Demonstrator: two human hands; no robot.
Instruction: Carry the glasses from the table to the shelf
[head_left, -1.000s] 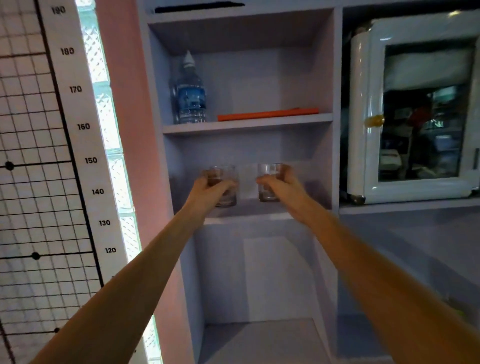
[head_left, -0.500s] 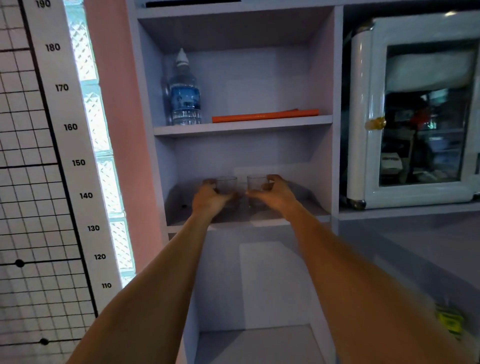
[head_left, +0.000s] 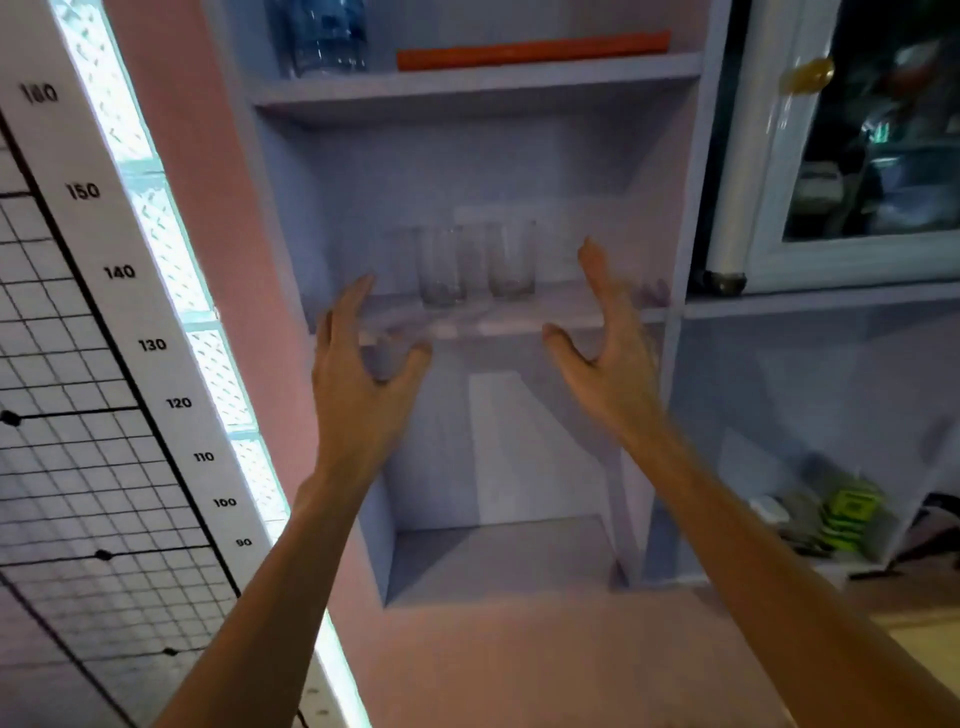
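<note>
Glass tumblers (head_left: 475, 265) stand near the shelf (head_left: 519, 325) edge, both hands (head_left: 363, 364) (head_left: 608, 348) spread open, empty, clear below.

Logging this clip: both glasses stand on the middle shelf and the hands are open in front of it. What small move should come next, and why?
Probably draw both hands back and down, away from the shelf. The left glass and right glass stand upright side by side on it, apart from the open, empty left hand and right hand, so nothing remains to grip here.

Both forearms are bare to the frame's edge, the left hand (head_left: 363, 364) and right hand (head_left: 608, 353) ungloved, ringless.
</note>
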